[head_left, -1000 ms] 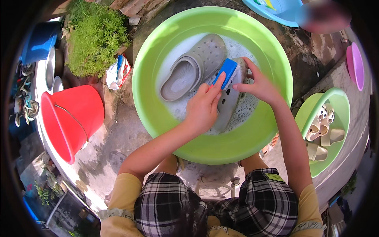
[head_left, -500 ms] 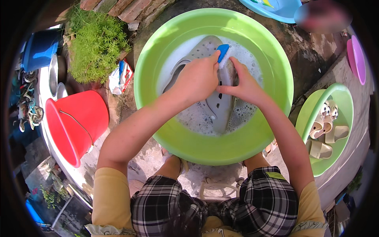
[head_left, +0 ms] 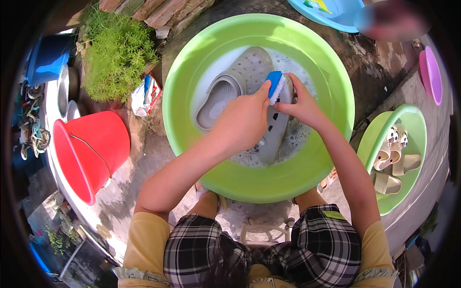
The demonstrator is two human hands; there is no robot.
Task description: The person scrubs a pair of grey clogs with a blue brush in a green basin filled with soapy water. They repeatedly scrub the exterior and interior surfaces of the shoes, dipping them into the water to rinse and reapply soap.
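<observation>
A large light-green basin [head_left: 331,62] of soapy water stands in front of me. My left hand [head_left: 244,119] is closed on a scrubbing brush [head_left: 274,83] with a blue back and white bristles. The bristles are against a grey clog [head_left: 274,144] tipped on its side in the suds. My right hand [head_left: 301,104] grips that clog by its edge, thumb on the near side and fingers beyond. A second grey clog [head_left: 249,65] with round holes lies to the left, its opening facing up, partly behind my left hand.
On the left are a red bucket [head_left: 98,149], a green plant [head_left: 117,62] and a crumpled packet [head_left: 145,96]. A green tub [head_left: 417,158] with several beige sandals [head_left: 388,183] stands at right. Beyond are a blue basin [head_left: 336,14] and a pink basin [head_left: 430,77].
My left hand and the brush have moved down along the tipped clog, toward me. More of the second clog now shows. My right hand keeps its grip.
</observation>
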